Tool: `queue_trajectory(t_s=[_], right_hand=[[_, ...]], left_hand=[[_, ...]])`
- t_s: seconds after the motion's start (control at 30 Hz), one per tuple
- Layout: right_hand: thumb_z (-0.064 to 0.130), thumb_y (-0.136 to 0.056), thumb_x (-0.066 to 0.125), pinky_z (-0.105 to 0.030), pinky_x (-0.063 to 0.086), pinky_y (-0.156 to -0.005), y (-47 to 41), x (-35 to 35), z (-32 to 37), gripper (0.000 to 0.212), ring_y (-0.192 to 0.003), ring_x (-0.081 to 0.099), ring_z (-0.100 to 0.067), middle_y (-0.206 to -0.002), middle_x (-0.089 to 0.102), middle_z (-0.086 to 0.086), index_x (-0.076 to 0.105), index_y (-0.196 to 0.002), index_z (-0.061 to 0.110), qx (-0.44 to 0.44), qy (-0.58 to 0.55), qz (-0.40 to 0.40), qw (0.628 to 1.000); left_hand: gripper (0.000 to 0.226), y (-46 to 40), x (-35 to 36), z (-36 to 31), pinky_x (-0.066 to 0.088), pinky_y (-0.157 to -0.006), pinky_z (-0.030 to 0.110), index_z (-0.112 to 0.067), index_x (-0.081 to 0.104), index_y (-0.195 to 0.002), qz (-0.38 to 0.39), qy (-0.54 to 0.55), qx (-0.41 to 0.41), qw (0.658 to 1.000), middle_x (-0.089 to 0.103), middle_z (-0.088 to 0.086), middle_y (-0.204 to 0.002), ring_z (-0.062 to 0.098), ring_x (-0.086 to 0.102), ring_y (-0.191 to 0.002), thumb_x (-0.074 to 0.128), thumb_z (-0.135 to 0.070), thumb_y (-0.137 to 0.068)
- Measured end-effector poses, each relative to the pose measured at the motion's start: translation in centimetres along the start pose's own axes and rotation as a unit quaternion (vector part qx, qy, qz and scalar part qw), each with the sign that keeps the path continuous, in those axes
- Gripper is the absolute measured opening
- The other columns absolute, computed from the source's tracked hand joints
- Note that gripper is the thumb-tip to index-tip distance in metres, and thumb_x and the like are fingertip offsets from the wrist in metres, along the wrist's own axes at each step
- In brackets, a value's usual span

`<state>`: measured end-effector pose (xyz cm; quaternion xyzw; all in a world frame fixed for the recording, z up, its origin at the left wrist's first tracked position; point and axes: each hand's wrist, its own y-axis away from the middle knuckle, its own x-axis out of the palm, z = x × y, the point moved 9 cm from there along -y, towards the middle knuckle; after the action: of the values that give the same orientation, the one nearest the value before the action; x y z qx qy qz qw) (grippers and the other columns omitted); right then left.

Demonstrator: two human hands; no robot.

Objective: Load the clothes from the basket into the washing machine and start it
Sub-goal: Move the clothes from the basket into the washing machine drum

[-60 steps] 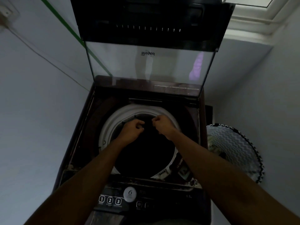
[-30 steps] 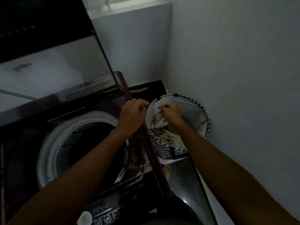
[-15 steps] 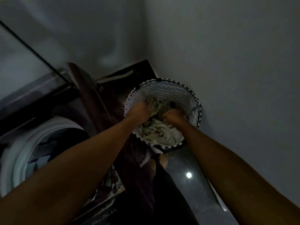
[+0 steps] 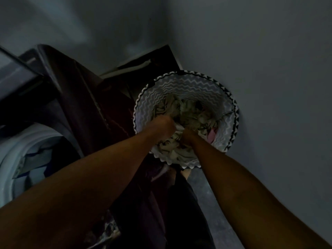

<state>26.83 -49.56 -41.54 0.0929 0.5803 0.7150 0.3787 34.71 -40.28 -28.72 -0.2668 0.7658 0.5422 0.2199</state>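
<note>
1. The room is dim; both bare arms reach down and forward into the basket (image 4: 186, 87), which stands on the floor (image 4: 213, 209) against the right wall (image 4: 269, 69), just beside the washer (image 4: 75, 97).
2. The basket is round, with a pale zigzag lining and a black-and-white toothed rim; the clothes (image 4: 190, 112) lie heaped inside it, mostly pale cloth with dark markings, and a pink piece (image 4: 211, 136) shows near the right side.
3. The left hand (image 4: 164, 127) is a closed fist over the near left part of the heap; a fold of pale cloth shows at its knuckles, so it is clamped on the clothes.
4. The right hand (image 4: 187, 136) sits just beside the left, sunk among the clothes; its fingers are buried in the cloth and appear curled on it, though the dark hides the grip itself.
5. The two hands are nearly touching, with bunched cloth between them; more pale cloth spills towards the near rim below the wrists.
6. To the left the washer's drum (image 4: 16, 159) is open, ringed in white; pale blue cloth (image 4: 36, 162) with a dark stripe lies inside it.
7. The raised lid (image 4: 10, 76) shows at the upper left edge, blurred.
</note>
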Motion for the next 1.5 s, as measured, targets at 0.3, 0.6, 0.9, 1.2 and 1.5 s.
queue_trajectory(t_s=[0.3, 0.6, 0.9, 1.2, 1.5], right_hand=[[0.032, -0.097, 0.055, -0.036, 0.039, -0.104, 0.2, -2.0, 2.4, 0.055, -0.130, 0.046, -0.034, -0.147, 0.043, -0.018, 0.044, -0.143, 0.005, -0.046, -0.092, -0.034, 0.994], [0.014, -0.092, 0.051, -0.033, 0.046, -0.074, 8.8, -11.7, 7.2, 0.009, -0.075, 0.053, -0.022, -0.084, 0.057, -0.010, 0.056, -0.086, 0.009, -0.091, -0.263, -0.115, 0.954], [0.007, -0.073, 0.048, -0.016, 0.041, -0.044, 21.9, -17.0, 14.1, 0.014, -0.046, 0.047, -0.011, -0.050, 0.052, 0.002, 0.056, -0.064, 0.013, -0.160, -0.335, -0.049, 0.927], [-0.001, -0.063, 0.037, -0.024, 0.046, -0.056, 27.7, -15.0, 21.3, 0.011, -0.054, 0.052, -0.028, -0.060, 0.052, -0.007, 0.045, -0.063, 0.006, -0.176, -0.484, 0.024, 0.857], [0.012, -0.075, 0.076, -0.044, 0.051, -0.078, 32.7, -16.5, 25.7, 0.041, -0.084, 0.060, -0.031, -0.097, 0.067, -0.020, 0.065, -0.109, -0.006, -0.290, -0.404, -0.065, 0.865]], left_hand=[[0.032, 0.1, 0.4, -0.2, 0.046, -0.092, 0.030, -0.003, 0.063, -0.121, 0.030, -0.006, 0.022, 0.999, 0.062, 0.013, -0.122, 0.028, 0.058, -0.115, 0.060, -0.012, -0.090], [0.121, 2.9, -1.5, 0.1, 0.038, -0.108, 0.049, -0.018, 0.002, -0.153, 0.011, 0.082, -0.037, 0.996, 0.020, 0.021, -0.153, 0.042, 0.029, -0.138, 0.083, -0.021, -0.063], [0.097, 10.6, -10.2, -4.2, 0.037, -0.108, 0.038, -0.021, 0.048, -0.137, -0.096, 0.156, 0.074, 0.980, 0.055, 0.003, -0.134, 0.026, 0.048, -0.128, 0.074, -0.045, -0.047], [0.032, 18.9, -16.9, -1.7, 0.043, -0.072, 0.020, -0.020, 0.066, -0.105, -0.213, 0.281, 0.053, 0.934, 0.070, 0.002, -0.100, 0.020, 0.065, -0.096, 0.074, -0.028, -0.075], [0.035, 24.5, -22.0, 3.7, 0.046, -0.071, 0.022, -0.026, 0.067, -0.106, -0.316, 0.328, 0.015, 0.890, 0.071, -0.005, -0.097, 0.012, 0.066, -0.087, 0.074, -0.033, -0.072]])
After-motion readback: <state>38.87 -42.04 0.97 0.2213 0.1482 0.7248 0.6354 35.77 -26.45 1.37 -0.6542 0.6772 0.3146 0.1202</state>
